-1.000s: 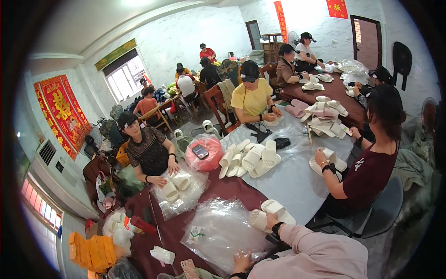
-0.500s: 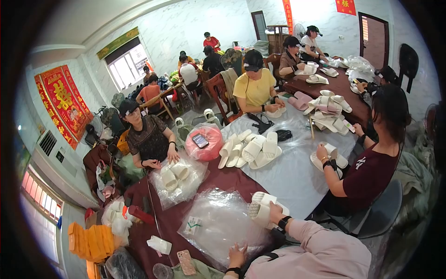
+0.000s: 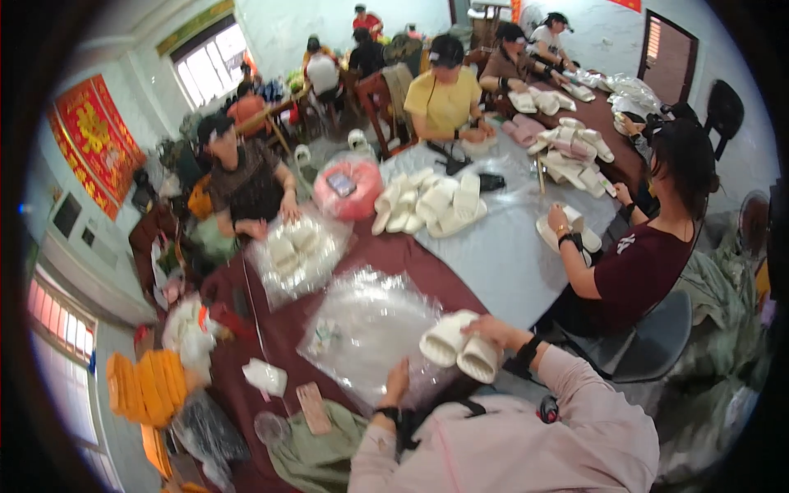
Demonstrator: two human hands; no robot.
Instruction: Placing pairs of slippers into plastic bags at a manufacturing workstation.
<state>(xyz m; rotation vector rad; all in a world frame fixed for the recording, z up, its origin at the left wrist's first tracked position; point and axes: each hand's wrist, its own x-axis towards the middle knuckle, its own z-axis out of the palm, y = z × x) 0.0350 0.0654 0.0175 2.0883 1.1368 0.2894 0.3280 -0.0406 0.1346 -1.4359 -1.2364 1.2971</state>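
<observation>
- Left of the window point(image 3: 209, 70): red banner point(image 3: 94, 144), gold writing.
- Far right of it: red sign point(image 3: 625, 4), cut off.
- Well below it: clear bag point(image 3: 374, 324), green label point(image 3: 326, 337), too blurry.
- Below it, right: dark red shirt point(image 3: 649, 263), white mark point(image 3: 625, 244).

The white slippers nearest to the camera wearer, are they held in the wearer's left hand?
No, the right hand holds the white slippers, while the left hand is by the clear plastic bag.

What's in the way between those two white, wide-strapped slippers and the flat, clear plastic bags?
Nothing visible: the right hand holds the white, wide-strapped slippers at the right edge of the flat, clear plastic bags. The left hand isn't between them.
</observation>
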